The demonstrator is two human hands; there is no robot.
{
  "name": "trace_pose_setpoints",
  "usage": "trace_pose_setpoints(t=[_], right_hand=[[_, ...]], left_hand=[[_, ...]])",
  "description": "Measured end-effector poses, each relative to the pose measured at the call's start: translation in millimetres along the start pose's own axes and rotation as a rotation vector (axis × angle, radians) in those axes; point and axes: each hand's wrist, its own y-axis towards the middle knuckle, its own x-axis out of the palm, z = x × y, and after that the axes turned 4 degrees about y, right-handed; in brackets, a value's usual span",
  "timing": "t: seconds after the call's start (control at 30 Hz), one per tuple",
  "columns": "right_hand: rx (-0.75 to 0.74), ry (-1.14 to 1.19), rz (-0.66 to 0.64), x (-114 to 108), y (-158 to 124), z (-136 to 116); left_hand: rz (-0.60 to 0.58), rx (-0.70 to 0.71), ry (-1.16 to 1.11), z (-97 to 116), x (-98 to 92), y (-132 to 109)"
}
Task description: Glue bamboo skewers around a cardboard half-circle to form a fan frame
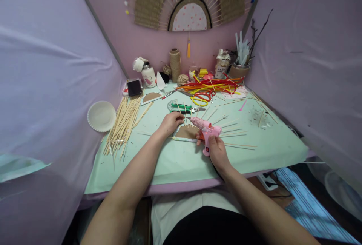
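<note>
My right hand (217, 150) is wrapped round the handle of a pink hot glue gun (206, 127), whose nozzle points left toward my left fingertips. Below the nozzle lies a half-round piece of brown cardboard (186, 131) with a pale rim. Thin bamboo sticks (234, 135) fan out from it, several to the right. My left hand (172, 122) is at the cardboard's upper left edge, fingers pinched together on what looks like one of the bamboo sticks; its lower end is hidden. Just beyond are green-handled pliers (183, 107).
Loose bamboo sticks (124, 124) lie in a heap at left beside a white paper bowl (102, 116). Behind are scissors (199, 100), red and yellow strips (215, 84), a twine spool (175, 65) and a white bottle (149, 75). A large woven fan (149, 9) hangs on the back wall.
</note>
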Motion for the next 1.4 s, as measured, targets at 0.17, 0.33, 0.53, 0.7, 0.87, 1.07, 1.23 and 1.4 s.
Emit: trace_pose_setpoints(t=[0.17, 0.33, 0.53, 0.7, 0.87, 1.07, 1.23, 1.4], right_hand=[[-0.002, 0.024, -0.005, -0.4, 0.1, 0.9], [-0.003, 0.0, -0.006, -0.4, 0.0, 0.6], [-0.019, -0.013, -0.013, -0.7, 0.1, 1.0], [-0.017, -0.027, -0.012, -1.5, -0.2, 0.6], [-0.009, -0.02, -0.011, -1.3, -0.5, 0.7], [-0.003, -0.012, -0.006, -0.8, -0.2, 1.7], [0.006, -0.015, -0.002, -0.4, -0.4, 0.8], [-0.001, -0.015, -0.001, -0.1, -0.6, 0.7]], left_hand=[[0.005, -0.007, 0.004, 0.8, 0.7, 0.1], [0.004, -0.014, 0.017, 1.1, 1.0, 0.6], [-0.002, -0.043, 0.011, 2.9, -0.2, -0.4], [-0.004, -0.059, 0.003, 4.8, -1.6, -1.1], [-0.01, -0.063, 0.004, 5.3, -1.4, -0.6], [-0.008, -0.052, 0.011, 6.1, -1.9, -0.7], [-0.012, -0.044, 0.017, 5.6, -2.0, -0.6], [-0.013, -0.054, 0.016, 5.6, -1.0, -0.3]])
